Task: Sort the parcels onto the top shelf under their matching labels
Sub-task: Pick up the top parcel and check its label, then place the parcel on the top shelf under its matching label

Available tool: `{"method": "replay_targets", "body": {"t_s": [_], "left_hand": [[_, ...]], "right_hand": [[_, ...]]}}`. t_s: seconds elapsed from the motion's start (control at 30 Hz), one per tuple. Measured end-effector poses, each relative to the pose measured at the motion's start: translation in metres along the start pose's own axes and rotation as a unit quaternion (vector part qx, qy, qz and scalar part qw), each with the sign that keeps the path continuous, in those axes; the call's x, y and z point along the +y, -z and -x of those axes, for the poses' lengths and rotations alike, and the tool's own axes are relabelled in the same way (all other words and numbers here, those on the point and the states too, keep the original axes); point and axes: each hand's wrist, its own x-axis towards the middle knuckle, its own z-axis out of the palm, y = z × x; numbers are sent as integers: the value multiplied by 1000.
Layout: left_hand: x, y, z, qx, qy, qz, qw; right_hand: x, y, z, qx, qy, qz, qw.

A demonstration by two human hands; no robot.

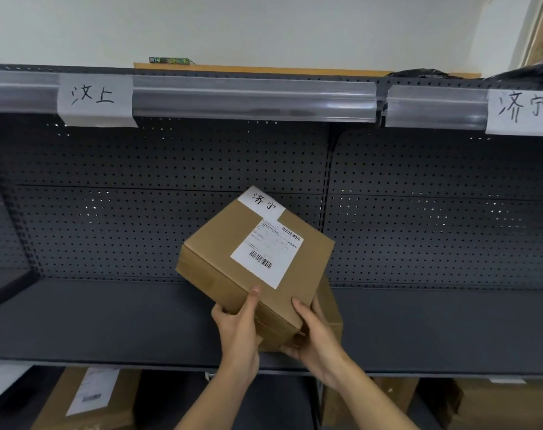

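Parcel point(257, 252) marked 济宁 held tilted by both hands.

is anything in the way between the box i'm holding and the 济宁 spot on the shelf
Nothing visible blocks it. The box, held in the left hand and right hand, is left of the 济宁 label; the shelf beneath that label looks bare.

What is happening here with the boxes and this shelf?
A person holds a brown parcel in both hands, left hand and right hand, in front of the dark shelf. Its handwritten tag reads 济宁, matching the right label on the upper rail; the left label reads 汶上. It is not yet placed.
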Motion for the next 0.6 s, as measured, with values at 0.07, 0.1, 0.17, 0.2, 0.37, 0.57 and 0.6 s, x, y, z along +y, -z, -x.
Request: {"method": "replay_targets", "body": {"t_s": [0.07, 0.1, 0.17, 0.2, 0.37, 0.57, 0.6], "left_hand": [[-3, 3, -1, -16, 8, 5, 1000], [-3, 4, -2, -27, 11, 4, 1000], [-3, 6, -1, -52, 16, -1, 998], [-3, 6, 0, -67, 18, -6, 998], [2, 19, -1, -93, -5, -69, 993], [31, 44, -12, -41, -123, -186, 974], [34, 47, -16, -60, -136, -198, 969]], "right_hand": [[0, 0, 1, 2, 10, -20, 1000], [-1, 1, 1, 3, 19, -22, 1000], [-2, 2, 2, 12, 39, -8, 999], [-3, 4, 1, 18, 51, -2, 999], [-13, 18, -1, 56, 90, 17, 994], [-34, 54, -3, 93, 109, 81, 986], [-35, 58, -3, 90, 106, 84, 987]]}}
